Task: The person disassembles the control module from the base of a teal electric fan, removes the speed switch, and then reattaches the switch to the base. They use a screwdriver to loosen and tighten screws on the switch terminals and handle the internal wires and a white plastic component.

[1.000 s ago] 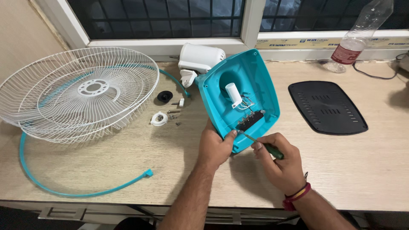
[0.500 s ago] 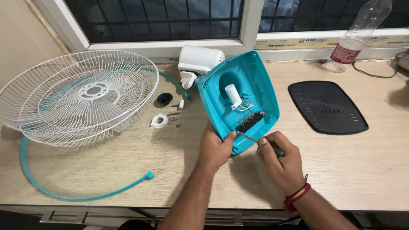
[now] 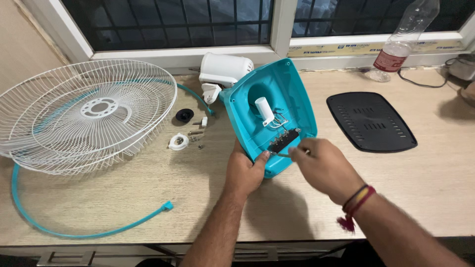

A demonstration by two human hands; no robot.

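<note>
My left hand [image 3: 245, 173] grips the lower edge of a teal fan base shell [image 3: 299, 96], holding it tilted with its hollow inside facing me. Inside it are a white cylinder [image 3: 263, 110], thin wires and a black switch strip [image 3: 284, 141]. My right hand [image 3: 324, 168] is closed around a screwdriver. Only its thin shaft [image 3: 281, 155] shows, and the tip sits at the lower end of the switch strip.
Two stacked white wire fan grilles [image 3: 84, 113] lie at the left, with a teal rim strip [image 3: 74, 232] curling around the front. A white motor housing [image 3: 225, 69], black cap [image 3: 184, 115], white nut [image 3: 178, 142] and screws [image 3: 195, 133] lie behind. At the right are a black cover plate [image 3: 371, 121] and a plastic bottle [image 3: 403, 39].
My right hand has moved up and left toward the switch strip, and the screwdriver's green handle is now hidden inside it. My left hand keeps its hold on the shell.
</note>
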